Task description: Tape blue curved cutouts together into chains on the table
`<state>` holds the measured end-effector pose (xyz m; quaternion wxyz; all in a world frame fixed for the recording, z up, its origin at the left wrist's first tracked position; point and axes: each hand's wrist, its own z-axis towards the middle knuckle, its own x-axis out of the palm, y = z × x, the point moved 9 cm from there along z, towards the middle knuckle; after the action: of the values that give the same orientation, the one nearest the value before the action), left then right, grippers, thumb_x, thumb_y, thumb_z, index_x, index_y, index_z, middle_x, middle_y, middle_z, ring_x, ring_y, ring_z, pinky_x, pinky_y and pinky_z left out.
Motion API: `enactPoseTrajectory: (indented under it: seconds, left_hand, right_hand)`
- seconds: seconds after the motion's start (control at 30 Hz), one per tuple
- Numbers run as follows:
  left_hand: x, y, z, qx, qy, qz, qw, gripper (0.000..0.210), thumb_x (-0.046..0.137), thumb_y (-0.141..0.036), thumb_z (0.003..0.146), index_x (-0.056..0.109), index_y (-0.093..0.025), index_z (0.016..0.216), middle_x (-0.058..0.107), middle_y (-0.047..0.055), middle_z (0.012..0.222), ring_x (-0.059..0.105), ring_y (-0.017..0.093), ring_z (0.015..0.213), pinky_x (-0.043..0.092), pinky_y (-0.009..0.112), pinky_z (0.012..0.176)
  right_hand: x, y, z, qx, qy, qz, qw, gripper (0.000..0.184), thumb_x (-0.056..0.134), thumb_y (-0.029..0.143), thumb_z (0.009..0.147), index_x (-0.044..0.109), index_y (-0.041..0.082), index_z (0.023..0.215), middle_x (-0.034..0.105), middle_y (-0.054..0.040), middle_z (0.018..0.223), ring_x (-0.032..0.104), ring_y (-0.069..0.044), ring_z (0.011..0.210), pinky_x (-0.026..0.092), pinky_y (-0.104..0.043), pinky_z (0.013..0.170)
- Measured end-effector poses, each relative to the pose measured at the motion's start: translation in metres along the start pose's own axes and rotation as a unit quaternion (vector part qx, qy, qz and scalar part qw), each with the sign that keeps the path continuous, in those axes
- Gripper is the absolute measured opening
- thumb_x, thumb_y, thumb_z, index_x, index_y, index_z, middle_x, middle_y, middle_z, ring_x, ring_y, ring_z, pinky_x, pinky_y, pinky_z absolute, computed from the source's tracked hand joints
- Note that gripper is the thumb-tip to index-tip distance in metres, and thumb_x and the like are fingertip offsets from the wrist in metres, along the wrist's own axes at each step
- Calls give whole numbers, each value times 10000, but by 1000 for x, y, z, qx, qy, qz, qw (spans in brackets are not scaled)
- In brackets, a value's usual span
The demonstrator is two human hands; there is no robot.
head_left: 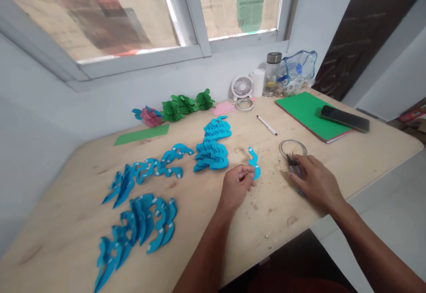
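Note:
My left hand [238, 184] is closed in a pinch over the table; whatever sits between its fingertips is too small to make out. Right beside those fingers is a wavy blue paper cutout [253, 160] with small white patches. My right hand [316, 180] has its fingers around a small tool with dark jaws and a grey-blue handle [293, 165], which may be pliers; the palm hides part of it. The tool's tip reaches the edge of a thin ring [282, 148] that looks like tape or coiled wire. Stacked blue paper pieces [211, 155] stand left of my left hand.
More white-patched blue cutouts [143, 217] spread across the left side. A pen [266, 125], a tape roll [244, 104], a small fan [242, 87] and green paper shapes [183, 104] stand farther back. At right, a phone [345, 118] overlaps green sheets [306, 113].

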<state>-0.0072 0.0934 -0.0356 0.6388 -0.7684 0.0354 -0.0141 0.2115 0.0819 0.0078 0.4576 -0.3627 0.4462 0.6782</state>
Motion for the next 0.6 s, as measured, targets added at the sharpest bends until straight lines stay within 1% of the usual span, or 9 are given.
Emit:
enactPoseTrajectory:
  seconds: [0.07,0.13,0.2,0.27,0.37,0.43,0.53,0.6]
  left_hand:
    - [-1,2,1,14,-8,40,999,121,565,-222,686,589,-163,789,586,-26,523,512,100,447,357,198,433]
    - [-3,2,2,25,-14,80,996,103,561,-213,691,587,-170,781,594,-24,533,515,101,454,348,195,439]
    - [-4,2,1,33,-19,102,994,88,542,-205,701,587,-174,770,599,-22,542,509,98,453,345,194,450]
    - [-4,0,1,42,-20,104,994,94,519,-198,712,586,-177,775,599,-25,543,490,94,437,335,195,453]
    - [-4,-4,0,56,-16,109,992,116,488,-209,742,581,-185,807,591,-32,538,452,93,412,318,200,453]
    - [-3,-6,-1,63,-15,138,988,116,480,-208,753,584,-190,801,569,-39,512,443,98,411,305,204,463]
    - [-4,-8,-3,62,-26,204,977,91,509,-210,746,600,-203,752,505,-52,455,431,110,410,256,213,479]
    - [-6,-11,-5,60,-48,242,967,64,547,-227,736,611,-215,736,469,-58,434,410,118,408,220,221,491]
  right_hand:
    - [1,4,-1,-14,-1,-19,1000,381,580,403,777,569,220,1110,645,-75,928,612,-262,850,465,-335,619]
    - [1,4,0,-14,-8,-32,999,378,567,327,772,564,223,1135,651,-76,942,615,-253,840,462,-327,619]
    - [0,0,1,4,-8,-35,999,388,535,257,769,561,216,1154,664,-77,946,626,-239,800,457,-317,611]
    - [-1,-9,2,34,-3,-25,999,390,495,223,776,563,206,1160,679,-77,930,635,-230,749,454,-313,598]
    - [-5,-26,4,84,-2,-4,996,376,453,252,807,564,194,1162,693,-81,904,643,-232,717,454,-315,595]
    - [-9,-36,6,111,-4,12,994,381,450,300,820,561,191,1168,696,-80,889,648,-231,720,453,-309,596]
    - [-11,-46,11,135,1,21,991,398,482,357,810,569,202,1167,702,-73,880,651,-229,723,445,-295,588]
    - [-9,-48,15,133,17,0,991,405,515,381,794,585,200,1149,706,-78,871,649,-239,722,431,-294,579]
